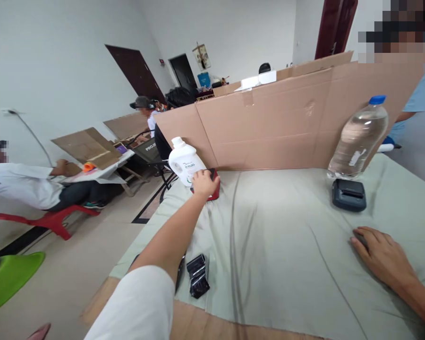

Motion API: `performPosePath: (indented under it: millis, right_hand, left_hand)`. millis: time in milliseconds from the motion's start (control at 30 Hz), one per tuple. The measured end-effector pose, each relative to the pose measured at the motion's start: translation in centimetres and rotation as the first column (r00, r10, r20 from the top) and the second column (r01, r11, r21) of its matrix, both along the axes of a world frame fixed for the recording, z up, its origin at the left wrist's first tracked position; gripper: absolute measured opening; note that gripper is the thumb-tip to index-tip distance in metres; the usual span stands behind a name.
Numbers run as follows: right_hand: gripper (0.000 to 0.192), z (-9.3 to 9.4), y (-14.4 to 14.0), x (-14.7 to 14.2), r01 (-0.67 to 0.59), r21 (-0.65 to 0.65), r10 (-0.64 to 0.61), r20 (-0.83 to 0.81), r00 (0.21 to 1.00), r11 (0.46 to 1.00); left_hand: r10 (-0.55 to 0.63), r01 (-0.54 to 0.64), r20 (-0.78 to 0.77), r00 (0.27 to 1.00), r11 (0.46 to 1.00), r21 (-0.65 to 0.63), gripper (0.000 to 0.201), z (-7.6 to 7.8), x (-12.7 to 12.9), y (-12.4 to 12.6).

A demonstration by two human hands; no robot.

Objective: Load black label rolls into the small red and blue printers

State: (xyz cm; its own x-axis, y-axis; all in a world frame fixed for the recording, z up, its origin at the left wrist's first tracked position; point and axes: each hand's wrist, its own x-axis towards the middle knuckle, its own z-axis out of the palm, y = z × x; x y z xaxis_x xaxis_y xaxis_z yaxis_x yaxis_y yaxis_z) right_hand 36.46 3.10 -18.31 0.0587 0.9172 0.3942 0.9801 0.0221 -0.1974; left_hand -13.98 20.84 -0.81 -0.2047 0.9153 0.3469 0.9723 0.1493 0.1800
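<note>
My left hand (204, 184) is stretched out to the far left of the cloth-covered table, its fingers curled over a small red and black box (214, 192). Right behind that box stands a white jug-shaped bottle (186, 160) with a handle and a white cap. On the right, my right hand (384, 255) rests low on the cloth, closed around a small dark object (360, 238) that is mostly hidden under the fingers. Beyond it sit a black boxy device (349, 194) and a large clear bottle (359, 137) with a blue cap, filled with clear liquid.
A tall cardboard panel (269, 125) borders the table's far side. A black shiny wrapped packet (198, 276) lies near the front edge, below my left arm. People sit at another table on the left, and one person is behind the panel at right. A red stool (53, 219) stands left.
</note>
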Motion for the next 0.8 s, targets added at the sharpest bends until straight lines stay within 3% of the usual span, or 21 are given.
performPosePath:
  millis: [100, 200, 367, 533, 667, 800]
  right_hand:
    - [0.045, 0.9, 0.0, -0.5, 0.014, -0.019, -0.014, 0.018, 1.000, 1.000]
    - [0.045, 1.4, -0.2, -0.8, 0.029, -0.037, -0.028, 0.025, 0.999, 0.999]
    - [0.040, 1.3, -0.4, -0.8, 0.035, -0.033, -0.034, 0.017, 0.999, 0.999]
    - [0.037, 1.6, -0.4, -1.0, 0.029, -0.048, -0.029, -0.005, 1.000, 0.998]
    - [0.036, 1.7, -0.6, -1.0, 0.032, -0.057, -0.032, 0.001, 0.999, 0.998]
    - [0.037, 1.7, -0.7, -0.9, 0.033, -0.061, -0.032, 0.011, 0.999, 0.998]
  left_hand:
    - [0.270, -0.259, 0.022, 0.963, 0.939, -0.225, 0.079, 0.7, -2.5, 3.1]
    - [0.369, -0.307, 0.110, 0.923, 0.878, -0.367, 0.099, -1.3, -3.4, 3.7]
    - [0.359, -0.328, 0.139, 0.923, 0.923, -0.203, 0.085, -4.2, -2.8, 2.7]
    - [0.401, -0.389, 0.199, 0.894, 0.916, -0.096, 0.061, -3.2, 0.4, 1.4]
    - [0.294, -0.287, 0.231, 0.927, 0.956, -0.065, 0.050, -1.3, 4.9, -1.9]
    - [0.033, -0.039, 0.249, 0.968, 0.999, 0.018, 0.044, -0.6, 10.0, -8.5]
